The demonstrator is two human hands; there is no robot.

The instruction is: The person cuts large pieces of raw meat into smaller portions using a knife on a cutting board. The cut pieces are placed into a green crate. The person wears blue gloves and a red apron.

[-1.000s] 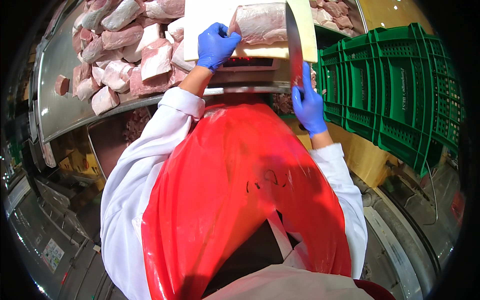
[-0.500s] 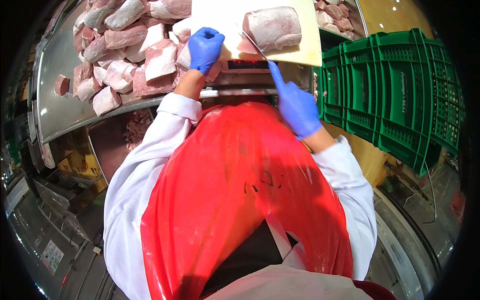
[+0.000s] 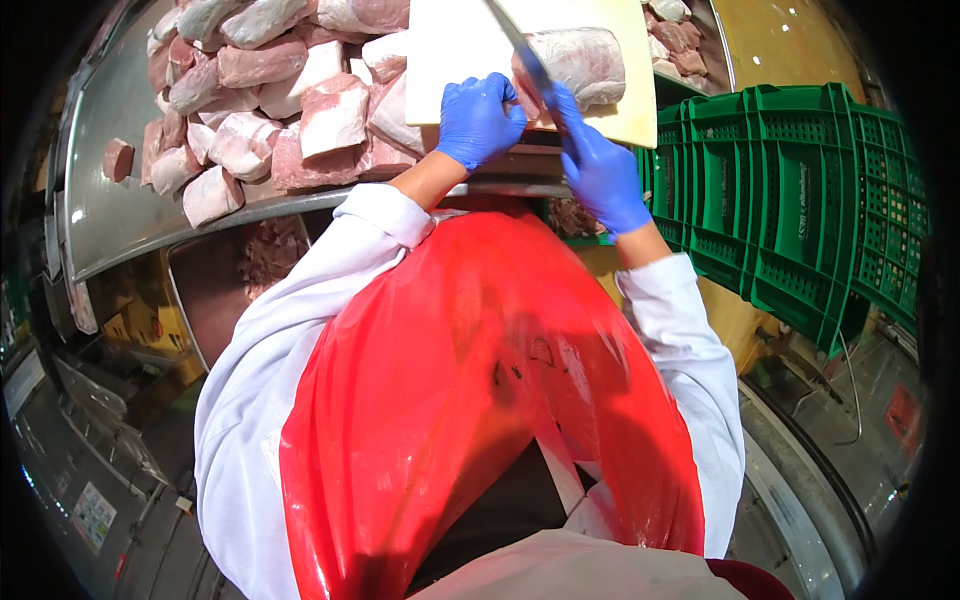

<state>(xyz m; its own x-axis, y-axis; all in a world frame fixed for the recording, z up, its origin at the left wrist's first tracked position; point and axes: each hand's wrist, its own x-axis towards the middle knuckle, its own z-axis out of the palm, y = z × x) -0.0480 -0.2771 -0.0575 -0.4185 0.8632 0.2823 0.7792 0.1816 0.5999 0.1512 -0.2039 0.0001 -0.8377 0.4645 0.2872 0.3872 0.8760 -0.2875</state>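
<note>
On a white cutting board [image 3: 640, 100] lies a thick block of pale pink meat [image 3: 585, 65] with a whitish fatty surface. My right hand [image 3: 605, 180], in a blue glove, is closed round the handle of a knife [image 3: 520, 42]. Its blade points away and to the left, raised over the block's left end and slightly blurred. My left hand [image 3: 482, 122], also blue-gloved, has its fingers curled in at the board's near edge, beside the cut end of the block. Whatever its fingertips pinch, if anything, is hidden.
Many meat chunks [image 3: 240, 145] are heaped on a metal table [image 3: 105, 200] to the left. Green plastic crates [image 3: 760, 200] stand at the right. Smaller meat pieces [image 3: 680, 40] fill a container at the far right. A tray [image 3: 215, 290] of trimmings sits below the table.
My left hand has moved right, from the board's left edge to the block's cut end. The knife has swung up and across the block's left end, and my right hand is slightly farther right.
</note>
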